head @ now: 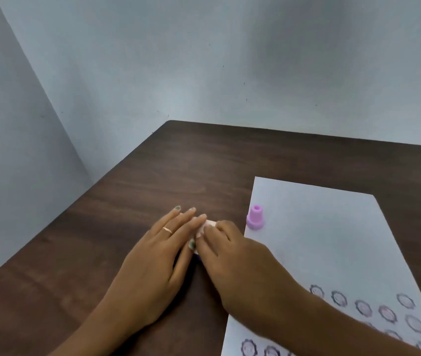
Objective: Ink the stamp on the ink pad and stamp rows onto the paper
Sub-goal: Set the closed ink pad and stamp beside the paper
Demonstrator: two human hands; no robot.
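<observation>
Standing upright on the near-left corner of the paper (332, 242), the pink stamp (255, 218) is untouched, just right of both hands. The left hand (158, 258) lies on the dark desk (178, 163) with fingers straight, their tips against a small pale ink pad (205, 227). The right hand (232, 255) curls its fingers over that pad, which is mostly hidden between the two hands. Round stamped marks (363, 307) sit in rows on the near part of the paper.
</observation>
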